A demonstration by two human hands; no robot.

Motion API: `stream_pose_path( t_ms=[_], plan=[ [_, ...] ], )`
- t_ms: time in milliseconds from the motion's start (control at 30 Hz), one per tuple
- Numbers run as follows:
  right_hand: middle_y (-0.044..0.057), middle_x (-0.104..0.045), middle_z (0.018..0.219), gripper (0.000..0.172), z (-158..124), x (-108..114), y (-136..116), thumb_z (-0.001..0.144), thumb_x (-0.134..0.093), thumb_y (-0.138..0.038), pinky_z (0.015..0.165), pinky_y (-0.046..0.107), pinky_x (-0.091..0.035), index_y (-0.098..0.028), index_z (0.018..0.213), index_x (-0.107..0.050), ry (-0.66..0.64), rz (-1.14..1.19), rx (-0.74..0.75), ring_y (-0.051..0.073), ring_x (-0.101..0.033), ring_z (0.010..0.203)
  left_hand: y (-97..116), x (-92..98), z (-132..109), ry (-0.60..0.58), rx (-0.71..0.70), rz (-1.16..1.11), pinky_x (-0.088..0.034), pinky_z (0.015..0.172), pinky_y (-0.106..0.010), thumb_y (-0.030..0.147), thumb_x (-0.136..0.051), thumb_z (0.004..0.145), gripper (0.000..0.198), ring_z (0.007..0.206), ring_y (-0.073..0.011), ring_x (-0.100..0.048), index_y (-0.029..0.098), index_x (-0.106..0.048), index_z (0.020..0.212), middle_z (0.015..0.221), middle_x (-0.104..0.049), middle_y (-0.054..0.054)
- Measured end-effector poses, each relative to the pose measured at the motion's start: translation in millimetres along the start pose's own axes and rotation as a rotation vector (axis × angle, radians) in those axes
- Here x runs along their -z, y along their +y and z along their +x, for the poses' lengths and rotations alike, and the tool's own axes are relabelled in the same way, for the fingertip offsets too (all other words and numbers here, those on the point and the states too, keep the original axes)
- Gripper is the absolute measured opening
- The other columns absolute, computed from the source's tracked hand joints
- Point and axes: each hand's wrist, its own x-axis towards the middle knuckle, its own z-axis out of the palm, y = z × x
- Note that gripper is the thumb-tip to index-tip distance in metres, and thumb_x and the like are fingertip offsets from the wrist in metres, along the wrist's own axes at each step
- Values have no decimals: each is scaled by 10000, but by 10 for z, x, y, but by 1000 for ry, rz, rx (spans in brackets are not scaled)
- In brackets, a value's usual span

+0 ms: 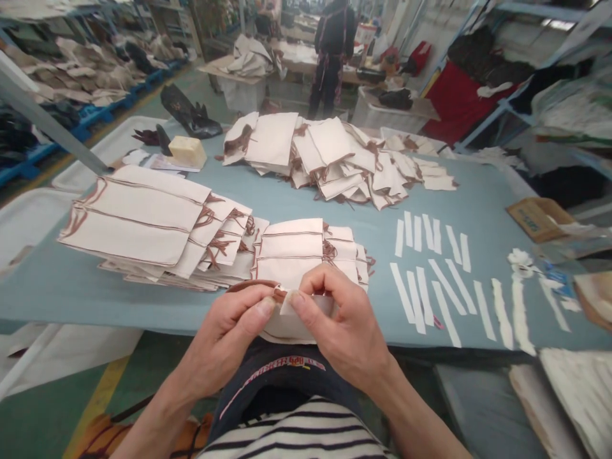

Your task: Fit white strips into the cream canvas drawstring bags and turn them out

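Note:
Close to my body at the table's near edge, my left hand (pixel 232 328) pinches the brown edging of a cream leather-like piece (pixel 292 328). A small white strip (pixel 287 305) sits between the thumb and fingers of my right hand (pixel 342 325), right against that edging. The fingertips of both hands almost meet. Much of the held piece is hidden behind my fingers. Just beyond my hands lies a short stack of cream panels (pixel 292 245) with brown seams and loose brown ends. A larger stack of similar panels (pixel 143 210) spreads to its left.
Rows of white strips (pixel 418 299) lie on the blue-green tabletop (pixel 363 236) at the right. A loose heap of cream pieces (pixel 325 146) covers the back. A yellowish block (pixel 188 152) stands at the back left, an open cardboard box (pixel 535 218) at the right edge. Another person (pixel 329 51) stands beyond.

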Motion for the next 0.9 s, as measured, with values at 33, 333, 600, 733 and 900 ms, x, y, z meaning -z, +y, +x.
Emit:
stream_pose_path(
  t_ms=[33, 333, 600, 733, 900],
  plan=[
    [13, -658, 809, 201, -15, -1, 18, 950, -649, -285, 717, 297, -430, -215, 773, -586, -2, 8, -1, 166, -580, 769, -5, -20, 5, 4, 0, -7, -433, 651, -231, 340, -501, 1069, 359, 726, -155, -572, 178, -726, 841, 804, -664, -1],
    [18, -663, 800, 201, -116, -61, 80, 938, -639, -321, 727, 313, -418, -219, 772, -587, 39, -4, -75, 183, -588, 784, -100, -99, -38, -7, 87, -135, -351, 561, -248, 408, -528, 1053, 405, 621, -133, -418, 163, -675, 767, 700, -525, 12],
    [10, -646, 770, 237, -157, -131, 64, 947, -625, -361, 707, 308, -397, -210, 768, -586, 16, -14, -103, 168, -567, 740, -270, -105, -167, 45, 143, -170, -387, 594, -268, 468, -555, 1029, 430, 676, -167, -454, 146, -742, 813, 745, -581, -33],
    [0, -627, 746, 224, -177, -204, 74, 941, -627, -333, 703, 307, -396, -214, 761, -570, 43, -37, -71, 162, -561, 717, -331, -115, -213, 122, 187, -152, -396, 570, -276, 489, -562, 988, 438, 640, -174, -440, 158, -714, 746, 679, -552, -29],
    [-16, -626, 725, 223, -169, -211, 83, 928, -629, -304, 683, 295, -400, -222, 738, -546, -8, -39, -49, 149, -550, 685, -389, -106, -223, 109, 198, -227, -368, 535, -277, 455, -572, 960, 400, 615, -163, -414, 160, -704, 725, 680, -518, -17]
  ],
)
